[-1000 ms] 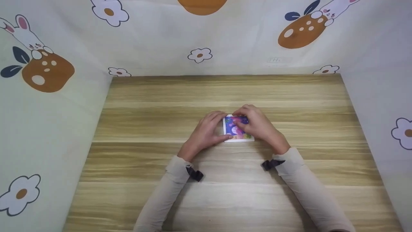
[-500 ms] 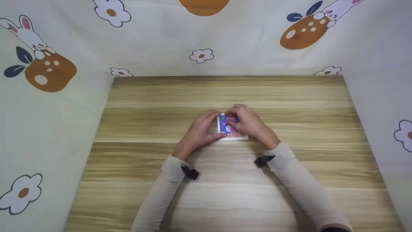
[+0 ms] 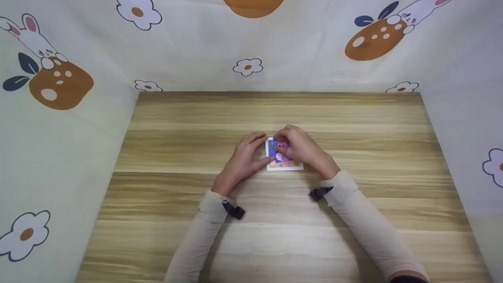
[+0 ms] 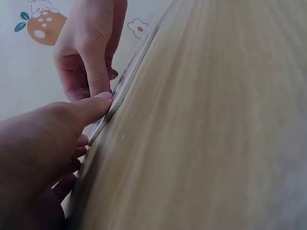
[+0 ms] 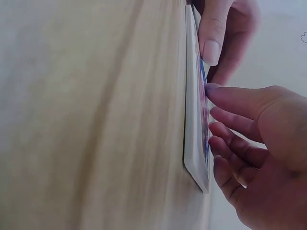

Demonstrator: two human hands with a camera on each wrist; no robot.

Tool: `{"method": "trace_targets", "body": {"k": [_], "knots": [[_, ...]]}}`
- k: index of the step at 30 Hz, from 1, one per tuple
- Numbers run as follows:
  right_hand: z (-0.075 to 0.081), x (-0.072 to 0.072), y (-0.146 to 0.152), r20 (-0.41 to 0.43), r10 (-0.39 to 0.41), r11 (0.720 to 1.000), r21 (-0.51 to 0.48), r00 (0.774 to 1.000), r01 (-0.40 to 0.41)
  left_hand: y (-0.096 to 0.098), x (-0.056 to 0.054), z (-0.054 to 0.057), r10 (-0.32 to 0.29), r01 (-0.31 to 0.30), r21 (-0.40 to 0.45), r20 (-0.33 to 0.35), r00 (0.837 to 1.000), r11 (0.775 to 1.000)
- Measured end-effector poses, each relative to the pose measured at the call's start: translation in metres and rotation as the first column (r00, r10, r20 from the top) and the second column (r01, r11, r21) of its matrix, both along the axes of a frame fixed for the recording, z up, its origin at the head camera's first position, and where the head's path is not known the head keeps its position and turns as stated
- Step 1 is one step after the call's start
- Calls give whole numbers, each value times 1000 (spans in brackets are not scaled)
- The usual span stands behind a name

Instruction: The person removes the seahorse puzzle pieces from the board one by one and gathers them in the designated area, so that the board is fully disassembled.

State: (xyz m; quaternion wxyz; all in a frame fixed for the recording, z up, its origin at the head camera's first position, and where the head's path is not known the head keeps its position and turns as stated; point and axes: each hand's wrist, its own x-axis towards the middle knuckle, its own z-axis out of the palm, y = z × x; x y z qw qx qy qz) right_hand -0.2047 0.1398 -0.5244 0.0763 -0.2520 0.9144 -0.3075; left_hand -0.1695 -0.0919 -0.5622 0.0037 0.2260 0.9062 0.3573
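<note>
A small flat square board [image 3: 289, 164] with a white border and a bright blue and pink cartoon picture lies face up on the wooden table. My left hand [image 3: 244, 158] holds its left side, thumb over the near part of the picture and fingertips at the far left corner. On the picture's upper half, the right hand [image 3: 297, 146] touches with thumb and bent fingertips, covering the right part. Low along the table, the right wrist view shows the board's pale edge [image 5: 192, 115], with right thumb and fingers [image 5: 223, 93] against the picture face.
The wood-grain table [image 3: 188, 129] extends all around the board. A pale curtain [image 3: 188, 51] printed with flowers, rabbits and orange fruit stands behind and on both sides. Each sleeve cuff has a black wrist mount [image 3: 235, 211].
Board and hands have shifted slightly left in the head view since the first frame. The left thumb has moved a little up the picture. The right fingertips stay on the picture's upper half.
</note>
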Motion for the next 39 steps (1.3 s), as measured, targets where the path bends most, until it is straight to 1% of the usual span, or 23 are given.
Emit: {"method": "trace_targets", "body": {"k": [8, 12, 16, 24, 28, 33, 36, 39], "knots": [[5, -2, -3, 37, 4, 1000, 26, 999, -5, 3, -1, -3, 50, -50, 29, -3, 999, 998], [6, -3, -6, 35, 12, 1000, 27, 999, -13, 4, 1, -3, 65, -65, 50, 4, 998, 997], [7, -3, -7, 26, 14, 999, 33, 1000, -14, 4, 0, -3, 67, -67, 52, 3, 998, 996], [6, -5, -10, 67, -2, 999, 41, 998, -1, 3, 0, -5, 50, -50, 30, -13, 999, 998], [4, -7, -10, 71, 0, 1000, 24, 998, -2, 1, 1, -6, 51, -50, 32, -19, 999, 998], [-1, -8, -7, 64, 11, 999, -32, 998, -9, 2, 1, -5, 63, -63, 15, -7, 998, 998], [-2, -7, -4, 79, 3, 998, -62, 997, 2, 3, 1, -5, 64, -64, 15, -8, 998, 998], [-2, -6, -3, 95, -2, 997, -72, 995, 9, 3, 1, -6, 56, -55, 28, -18, 998, 998]]}}
